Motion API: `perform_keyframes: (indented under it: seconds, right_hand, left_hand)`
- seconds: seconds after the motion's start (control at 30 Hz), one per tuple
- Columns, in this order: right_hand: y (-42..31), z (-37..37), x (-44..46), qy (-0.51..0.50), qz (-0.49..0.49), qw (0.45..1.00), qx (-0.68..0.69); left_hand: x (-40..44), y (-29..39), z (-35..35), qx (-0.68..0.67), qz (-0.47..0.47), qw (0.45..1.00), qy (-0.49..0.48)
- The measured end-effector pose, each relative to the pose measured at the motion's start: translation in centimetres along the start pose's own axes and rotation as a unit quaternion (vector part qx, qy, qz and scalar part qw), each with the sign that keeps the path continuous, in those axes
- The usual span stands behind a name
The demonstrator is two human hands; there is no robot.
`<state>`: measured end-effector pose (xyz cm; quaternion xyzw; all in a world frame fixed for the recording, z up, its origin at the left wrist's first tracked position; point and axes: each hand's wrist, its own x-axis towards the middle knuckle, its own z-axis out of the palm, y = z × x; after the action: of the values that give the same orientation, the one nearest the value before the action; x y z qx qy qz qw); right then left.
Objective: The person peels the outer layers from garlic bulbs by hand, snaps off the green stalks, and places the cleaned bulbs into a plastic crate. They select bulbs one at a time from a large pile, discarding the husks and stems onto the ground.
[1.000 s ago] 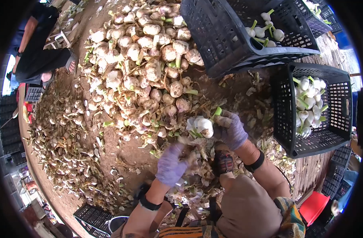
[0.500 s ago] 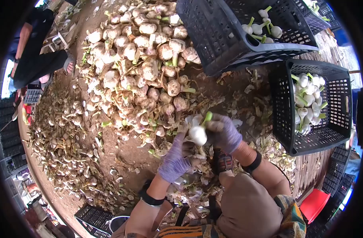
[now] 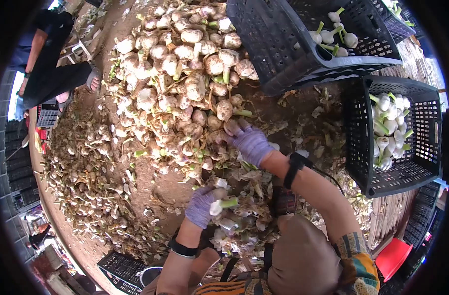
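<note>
My left hand (image 3: 201, 207), in a purple glove with soiled fingertips, is closed around a cleaned white garlic bulb (image 3: 216, 207) with its cut green stem pointing right. Much of that bulb is hidden by my fingers. My right hand (image 3: 249, 142), gloved alike, reaches forward to the near right edge of a large pile of unpeeled garlic (image 3: 185, 88). Its fingers are stretched over the bulbs there and touch them; no bulb is visibly lifted. Loose skins (image 3: 239, 221) litter the ground below my hands.
A black crate (image 3: 354, 162) at the right holds cleaned garlic; another crate (image 3: 283, 54), tilted, has several bulbs. Smaller garlic and scraps (image 3: 87, 177) spread across the left ground. A seated person's leg (image 3: 62, 83) is at the upper left. A red plastic seat (image 3: 394, 258) stands lower right.
My hands have parted. The left has drawn down and left with the cleaned garlic bulb; the right has let go of it and moved up-left to the pile.
</note>
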<state>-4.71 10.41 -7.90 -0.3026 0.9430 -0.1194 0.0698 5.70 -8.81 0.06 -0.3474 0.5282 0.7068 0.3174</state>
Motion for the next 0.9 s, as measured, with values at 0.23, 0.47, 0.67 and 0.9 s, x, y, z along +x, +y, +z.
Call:
perform_keyframes:
  seconds: [0.23, 0.47, 0.67, 0.9]
  right_hand:
    - [2.0, -2.1, 2.1, -0.147, 0.067, 0.984, 0.078]
    - [1.1, -1.7, 1.1, -0.12, 0.089, 0.987, 0.061]
    - [1.9, 0.5, 0.8, -0.024, 0.066, 0.983, 0.167]
    - [0.0, -2.4, -3.5, 0.031, 0.165, 0.777, 0.607]
  left_hand:
    - [0.7, 0.2, 0.3, 0.081, 0.042, 0.996, -0.019]
    - [1.8, -1.2, -0.6, 0.124, 0.038, 0.991, -0.034]
    - [2.2, -0.8, 0.3, 0.096, 0.07, 0.993, 0.002]
    - [4.4, -0.3, 4.4, 0.028, 0.264, 0.963, -0.039]
